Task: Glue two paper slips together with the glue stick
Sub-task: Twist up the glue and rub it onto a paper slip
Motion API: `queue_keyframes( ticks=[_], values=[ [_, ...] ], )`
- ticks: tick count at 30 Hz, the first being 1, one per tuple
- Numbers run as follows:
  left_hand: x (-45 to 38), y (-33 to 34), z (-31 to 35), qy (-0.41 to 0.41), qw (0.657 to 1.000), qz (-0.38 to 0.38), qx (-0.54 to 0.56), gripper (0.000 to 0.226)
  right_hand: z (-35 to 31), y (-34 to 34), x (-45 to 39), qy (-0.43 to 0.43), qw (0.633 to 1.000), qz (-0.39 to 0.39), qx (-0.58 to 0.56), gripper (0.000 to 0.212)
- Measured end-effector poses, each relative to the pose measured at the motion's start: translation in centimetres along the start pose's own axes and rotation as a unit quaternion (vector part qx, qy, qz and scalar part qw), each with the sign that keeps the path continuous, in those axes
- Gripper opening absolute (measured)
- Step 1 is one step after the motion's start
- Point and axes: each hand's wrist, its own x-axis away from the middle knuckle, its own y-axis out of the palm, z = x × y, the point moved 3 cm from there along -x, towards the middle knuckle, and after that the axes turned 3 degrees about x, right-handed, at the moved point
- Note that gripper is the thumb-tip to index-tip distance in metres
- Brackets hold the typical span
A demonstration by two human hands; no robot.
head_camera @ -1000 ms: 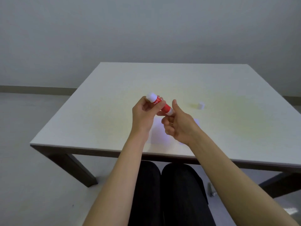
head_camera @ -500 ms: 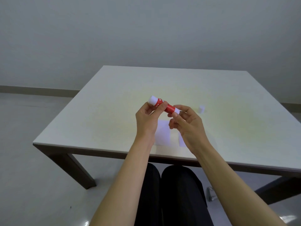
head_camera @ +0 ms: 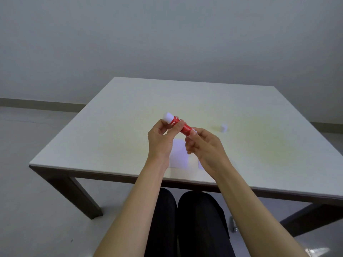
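Both hands are up over the near middle of the table (head_camera: 130, 112), sharing the glue stick (head_camera: 182, 127). I see it held clear of the surface, tilted, its white end (head_camera: 168, 116) pointing up and toward the far left corner, its other end running down and right into the right hand.

Left hand (head_camera: 161, 140): thumb and fingers pinched around the red barrel near its upper half. Right hand (head_camera: 204, 145): fingertips (head_camera: 193, 133) closed on the lower end of the stick, the remaining fingers curled in toward the palm. That lower end is mostly hidden by the fingers; only a sliver of white shows there.

Label: red body with white lettering along the barrel. I can make out a few strokes between the left fingers, but nothing readable; no brand I can name.

Under the hands, close to the near edge, lie the paper slips. One pale slip (head_camera: 179, 154) is flat on the table, partly covered by the left wrist. A second slip (head_camera: 200, 164) shows just beside it to the right as a narrow strip, the rest behind the right hand. A gap of bare table separates them.

A small white cap (head_camera: 224, 127) stands upright on the table, off to the right of the hands and well apart from the slips.
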Motion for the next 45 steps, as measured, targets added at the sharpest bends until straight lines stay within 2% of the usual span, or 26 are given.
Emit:
queue_keyframes(
  ticks=[5,7,8,10,12,16,18,21,23,27,29,30,32,34,35,38,40,42,45],
  values=[
    [0.3,0.2,-0.3,0.003,1.0,-0.023,-0.005,0.008,0.1,0.2,0.1,0.127,0.988,0.051,0.075,0.051],
    [0.2,0.1,-0.4,0.007,1.0,-0.008,-0.004,0.007,-0.1,0.1,0.0,0.11,0.987,0.051,0.109,0.054],
    [0.1,-0.1,-0.4,0.01,1.0,0.006,-0.004,0.007,-0.3,0.1,-0.1,0.08,0.988,0.045,0.122,0.049],
    [-0.2,-0.2,-0.3,0.014,1.0,0.024,-0.001,0.009,-0.8,0.1,0.0,0.019,0.994,0.027,0.101,0.026],
    [-0.4,-0.3,-0.3,0.012,1.0,0.022,0.008,0.01,-0.8,0.2,0.0,0.011,0.998,0.02,0.053,0.019],
    [-0.1,0.3,-0.3,0.015,1.0,-0.003,-0.01,0.008,0.0,0.6,-0.3,0.134,0.987,0.069,0.05,0.049],
    [-0.1,0.3,-0.4,0.017,1.0,-0.001,-0.001,0.008,0.0,0.6,-0.4,0.124,0.988,0.073,0.063,0.049],
    [-0.3,-0.1,-0.4,0.019,1.0,0.015,-0.002,0.007,-0.6,0.7,-0.2,0.036,0.998,0.03,0.047,0.024],
    [-0.4,-0.3,-0.4,0.017,1.0,0.015,0.003,0.007,-0.7,0.5,-0.2,0.024,0.999,0.018,0.032,0.02],
    [0.0,0.0,-0.6,0.016,1.0,-0.012,0.0,0.007,-0.3,0.5,-0.2,0.126,0.987,0.056,0.078,0.051],
    [0.1,0.1,-0.6,0.019,1.0,-0.015,0.003,0.008,-0.5,0.5,-0.1,0.116,0.985,0.085,0.094,0.056],
    [0.1,0.1,-0.6,0.02,1.0,-0.008,0.006,0.008,-0.6,0.4,-0.2,0.087,0.989,0.085,0.089,0.052],
    [-0.2,-0.1,-0.4,0.022,1.0,0.005,0.011,0.011,-0.8,0.6,0.0,0.019,0.997,0.053,0.055,0.03],
    [-0.4,-0.2,-0.3,0.018,1.0,0.004,0.025,0.012,-0.7,0.5,0.1,-0.008,0.999,0.039,0.024,0.02],
    [-0.4,-0.2,-0.3,0.017,1.0,0.0,0.025,0.011,-0.6,0.5,0.0,0.004,0.999,0.045,0.022,0.021],
    [-0.2,-0.1,-0.5,0.017,1.0,-0.007,0.002,0.009,-0.2,0.6,0.0,0.108,0.991,0.069,0.036,0.043],
    [0.0,-0.1,-0.6,0.015,1.0,-0.007,0.005,0.009,-0.1,0.6,-0.1,0.155,0.984,0.08,0.025,0.047],
    [0.0,-0.1,-0.6,0.012,1.0,0.0,0.014,0.01,-0.2,0.4,-0.1,0.14,0.987,0.074,0.016,0.041],
    [-0.2,-0.3,-0.7,0.014,1.0,0.001,0.028,0.011,-0.4,0.2,-0.1,0.058,0.997,0.045,-0.004,0.022]
  ],
)
